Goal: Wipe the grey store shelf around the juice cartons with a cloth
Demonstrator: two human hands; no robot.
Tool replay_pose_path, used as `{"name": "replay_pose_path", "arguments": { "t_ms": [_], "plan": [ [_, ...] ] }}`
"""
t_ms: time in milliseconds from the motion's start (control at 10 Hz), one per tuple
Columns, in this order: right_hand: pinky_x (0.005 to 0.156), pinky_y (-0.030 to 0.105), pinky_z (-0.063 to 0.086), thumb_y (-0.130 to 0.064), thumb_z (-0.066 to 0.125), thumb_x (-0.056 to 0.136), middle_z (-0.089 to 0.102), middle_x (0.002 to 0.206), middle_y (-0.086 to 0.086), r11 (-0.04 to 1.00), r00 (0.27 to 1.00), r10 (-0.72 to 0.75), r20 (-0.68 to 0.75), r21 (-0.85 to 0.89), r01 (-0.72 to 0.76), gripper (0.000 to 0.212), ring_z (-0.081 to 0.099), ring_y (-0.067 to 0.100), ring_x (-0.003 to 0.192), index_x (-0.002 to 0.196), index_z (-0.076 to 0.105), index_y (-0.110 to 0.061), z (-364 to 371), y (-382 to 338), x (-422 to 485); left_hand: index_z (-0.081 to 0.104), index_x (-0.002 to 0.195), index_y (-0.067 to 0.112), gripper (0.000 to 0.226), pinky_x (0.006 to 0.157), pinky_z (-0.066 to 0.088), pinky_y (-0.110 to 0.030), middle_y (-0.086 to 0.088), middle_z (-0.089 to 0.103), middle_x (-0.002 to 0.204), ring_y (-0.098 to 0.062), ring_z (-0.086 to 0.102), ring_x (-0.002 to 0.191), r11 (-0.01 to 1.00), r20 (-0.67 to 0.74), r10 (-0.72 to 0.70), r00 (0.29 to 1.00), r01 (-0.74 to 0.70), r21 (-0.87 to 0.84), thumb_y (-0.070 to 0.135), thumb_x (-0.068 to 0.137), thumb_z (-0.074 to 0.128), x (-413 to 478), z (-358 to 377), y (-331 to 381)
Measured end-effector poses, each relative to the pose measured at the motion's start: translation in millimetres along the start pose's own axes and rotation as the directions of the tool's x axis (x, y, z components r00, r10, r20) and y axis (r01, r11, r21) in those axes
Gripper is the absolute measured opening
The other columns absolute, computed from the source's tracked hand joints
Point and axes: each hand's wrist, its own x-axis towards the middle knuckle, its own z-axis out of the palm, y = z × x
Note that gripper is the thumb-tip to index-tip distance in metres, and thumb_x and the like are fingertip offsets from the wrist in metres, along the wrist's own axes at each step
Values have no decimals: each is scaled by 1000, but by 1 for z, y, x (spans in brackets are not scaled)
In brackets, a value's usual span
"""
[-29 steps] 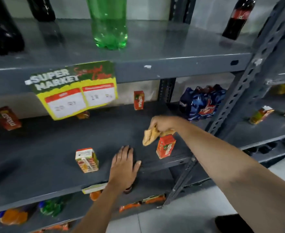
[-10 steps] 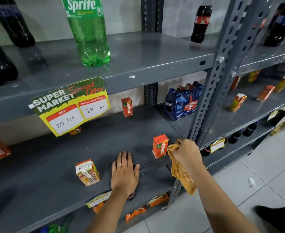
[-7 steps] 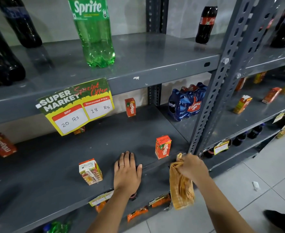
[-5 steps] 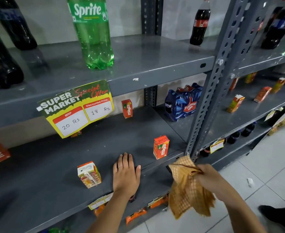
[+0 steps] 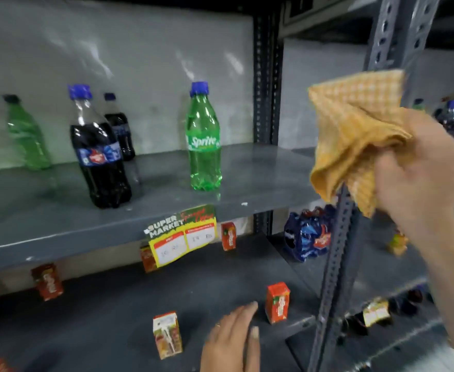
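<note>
My right hand (image 5: 421, 173) is raised at the right, level with the upper shelf, and grips a bunched yellow checked cloth (image 5: 354, 130) in the air. My left hand (image 5: 231, 342) lies palm down with spread fingers on the lower grey shelf (image 5: 107, 323). Just right of it stands a red juice carton (image 5: 277, 302), and just left a white and orange carton (image 5: 167, 334). Further red cartons stand at the back (image 5: 228, 235) and far left (image 5: 47, 281).
The upper shelf (image 5: 260, 181) carries a green Sprite bottle (image 5: 203, 138), a dark cola bottle (image 5: 98, 151) and more bottles behind. A yellow price sign (image 5: 183, 237) hangs from its edge. A perforated upright post (image 5: 335, 251) stands at the right, a blue bottle pack (image 5: 307, 234) behind it.
My right hand has pulled the cloth off the lower shelf's edge and lifted it to the level of the upper shelf. The view has tilted upward. My left hand stays on the shelf.
</note>
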Motion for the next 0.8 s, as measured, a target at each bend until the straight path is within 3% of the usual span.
{"name": "replay_pose_path", "arguments": {
  "t_ms": [100,200,300,400,500,600,700,800],
  "plan": [
    [97,27,41,4,50,75,67,115,14,963,962,-227,153,-110,244,45,59,23,106,117,62,-5,37,4,41,68,112,29,31,87,47,-21,19,66,110,4,59,101,996,-123,75,990,-67,64,31,86,53,40,-39,50],
    [107,35,40,2,48,80,60,132,8,923,805,-256,535,-114,369,51,56,28,120,126,59,-17,73,32,56,67,113,20,28,84,49,-27,13,67,110,-3,61,101,989,-207,139,968,-125,77,25,91,50,66,-62,77],
    [110,39,37,-7,49,86,52,141,4,921,492,-141,859,-68,384,54,50,23,126,136,47,-29,89,59,54,68,111,16,27,80,52,-32,8,68,107,-8,63,98,976,-249,190,950,-156,150,20,91,51,77,-69,88],
    [113,33,29,-22,52,89,40,149,-2,973,384,-75,920,-16,230,56,38,19,135,141,36,-36,82,62,56,69,109,18,26,82,50,-26,10,68,105,-5,62,97,966,-226,196,954,-148,213,20,90,51,73,-72,91],
    [113,33,23,-37,53,87,20,158,-8,962,283,-12,959,-67,266,69,22,17,143,147,20,-38,74,59,54,70,104,21,24,82,47,-20,11,68,101,-4,61,92,944,-173,207,963,-150,294,20,89,52,74,-78,89],
    [119,38,17,-62,55,78,5,161,-6,884,284,10,959,-141,447,91,11,17,147,149,6,-33,74,54,38,69,102,20,23,82,45,-20,10,69,100,-6,61,93,921,-145,207,967,-142,364,20,88,51,85,-86,85],
    [120,48,14,-83,50,62,-4,161,-2,851,299,41,953,-190,489,116,2,22,148,149,-5,-31,71,48,30,70,102,17,24,81,49,-28,8,70,101,-9,62,97,901,-153,243,958,-164,402,21,88,50,100,-97,81],
    [118,57,8,-88,39,63,-18,159,1,837,511,-146,847,-169,520,117,-16,22,147,147,-14,-28,62,30,38,65,116,13,33,98,41,-32,-1,65,123,-19,56,119,859,-161,249,955,-141,493,21,88,51,127,-120,84]
  ]
}}
